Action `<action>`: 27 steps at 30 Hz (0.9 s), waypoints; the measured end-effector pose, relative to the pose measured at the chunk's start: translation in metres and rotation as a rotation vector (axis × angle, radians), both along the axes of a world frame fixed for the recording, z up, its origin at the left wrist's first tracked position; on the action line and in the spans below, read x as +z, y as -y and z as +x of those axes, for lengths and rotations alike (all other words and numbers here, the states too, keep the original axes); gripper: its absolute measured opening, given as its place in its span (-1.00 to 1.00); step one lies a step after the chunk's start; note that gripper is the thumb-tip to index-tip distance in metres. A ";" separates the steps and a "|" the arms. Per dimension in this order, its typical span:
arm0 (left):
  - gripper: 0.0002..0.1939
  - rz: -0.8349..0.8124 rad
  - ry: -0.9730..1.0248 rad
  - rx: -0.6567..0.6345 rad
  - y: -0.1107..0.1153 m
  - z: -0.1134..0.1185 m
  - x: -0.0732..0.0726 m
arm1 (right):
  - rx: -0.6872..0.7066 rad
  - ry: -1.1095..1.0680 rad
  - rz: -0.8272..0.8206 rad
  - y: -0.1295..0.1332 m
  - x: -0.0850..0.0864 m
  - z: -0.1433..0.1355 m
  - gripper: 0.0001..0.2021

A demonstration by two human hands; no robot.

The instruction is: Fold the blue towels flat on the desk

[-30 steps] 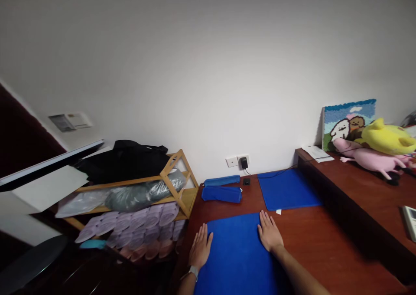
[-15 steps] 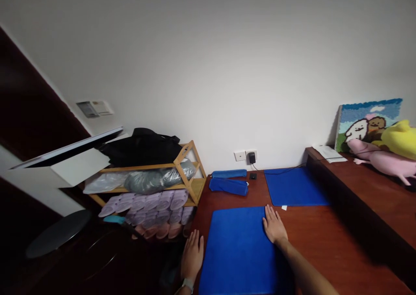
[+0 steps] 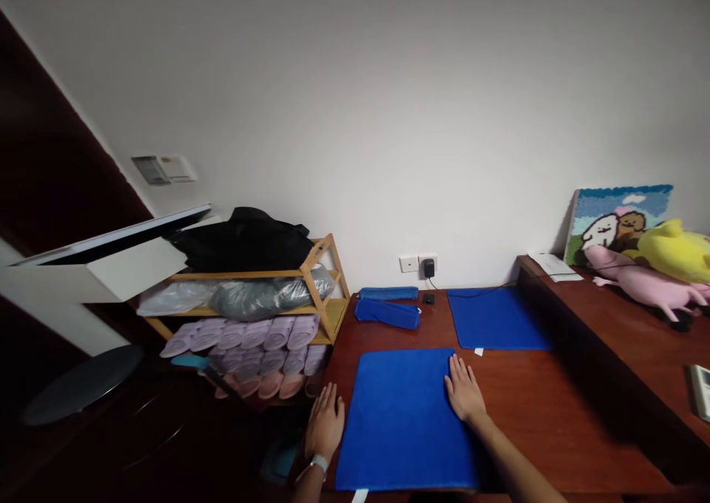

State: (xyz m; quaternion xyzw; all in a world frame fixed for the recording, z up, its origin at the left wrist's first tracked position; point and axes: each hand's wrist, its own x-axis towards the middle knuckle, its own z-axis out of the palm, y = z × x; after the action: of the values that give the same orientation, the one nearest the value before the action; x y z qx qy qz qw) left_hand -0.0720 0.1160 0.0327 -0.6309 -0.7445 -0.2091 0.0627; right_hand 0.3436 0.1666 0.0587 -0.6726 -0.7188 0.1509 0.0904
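Observation:
A blue cloth point(image 3: 407, 422) lies spread flat on the reddish-brown table point(image 3: 543, 414), with a white tag at its near edge. My left hand point(image 3: 325, 422) rests palm down by the table's left edge, just beside the cloth, fingers stretched out; a watch or band circles its wrist. Along the cloth's right edge lies my right hand point(image 3: 464, 390), flat with fingers extended, its fingertips at the upper right corner. Neither hand holds anything. Farther back, a second blue cloth point(image 3: 493, 322) lies flat, and two folded blue cloths point(image 3: 388, 314) sit to its left.
To the left stands a wooden rack point(image 3: 327, 296) with a black bag point(image 3: 244, 244), plastic-wrapped items and several slippers point(image 3: 266, 340). A plugged-in adapter point(image 3: 428, 268) trails a cable over the table. Plush toys point(image 3: 637, 277) lie on the raised surface at right.
The view has shifted slightly, bringing the cloth's near edge and tag into sight, plus a pale device at the far right. Both hands stay flat in nearly the same places.

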 end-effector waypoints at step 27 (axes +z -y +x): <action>-0.28 -0.290 -0.045 -0.587 -0.040 0.251 0.023 | 0.022 0.009 -0.015 0.003 0.017 0.000 -0.32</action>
State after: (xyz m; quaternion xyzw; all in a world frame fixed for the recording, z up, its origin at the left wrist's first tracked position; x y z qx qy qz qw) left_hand 0.1790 0.1562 0.0561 -0.8255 -0.5513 -0.0961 -0.0742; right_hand 0.3438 0.1637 0.0754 -0.6659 -0.7254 0.1543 0.0805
